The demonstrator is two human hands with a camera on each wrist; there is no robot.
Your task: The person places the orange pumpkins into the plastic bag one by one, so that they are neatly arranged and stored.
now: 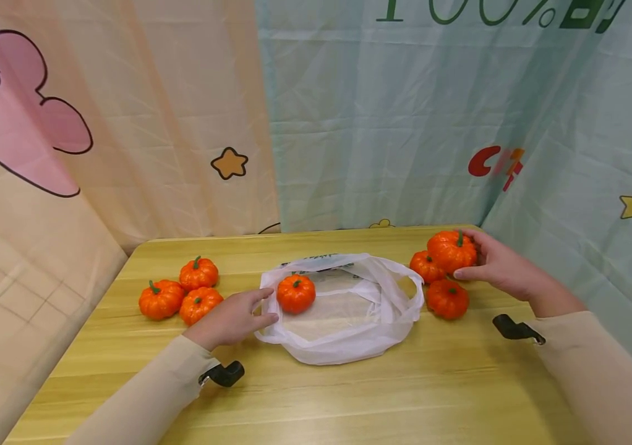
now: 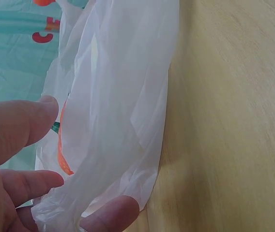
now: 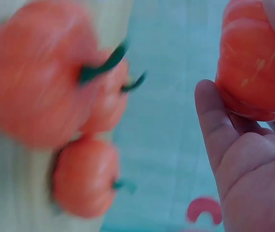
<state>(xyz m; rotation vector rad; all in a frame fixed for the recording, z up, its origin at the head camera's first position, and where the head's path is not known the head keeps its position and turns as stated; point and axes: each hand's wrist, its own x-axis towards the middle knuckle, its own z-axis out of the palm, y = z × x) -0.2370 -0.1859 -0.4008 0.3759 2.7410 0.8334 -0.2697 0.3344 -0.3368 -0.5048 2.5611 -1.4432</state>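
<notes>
A white plastic bag (image 1: 344,349) lies open in the middle of the table, with one small orange pumpkin (image 1: 296,293) inside near its left side. My left hand (image 1: 235,318) holds the bag's left edge; in the left wrist view the gathered plastic (image 2: 62,208) runs between the fingers. On the right, my right hand (image 1: 496,266) grips a small pumpkin (image 1: 449,250) by its sides, raised above the others. Near it rest two more pumpkins, one behind (image 1: 425,267) and one in front (image 1: 447,300). The right wrist view shows a further pumpkin (image 3: 36,72) beside these, hidden from the head view.
Three small pumpkins with green stems, among them a leftmost pumpkin (image 1: 161,300), stand together on the left of the wooden table (image 1: 316,402). Printed cloth curtains (image 1: 349,136) rise behind the table and along its sides.
</notes>
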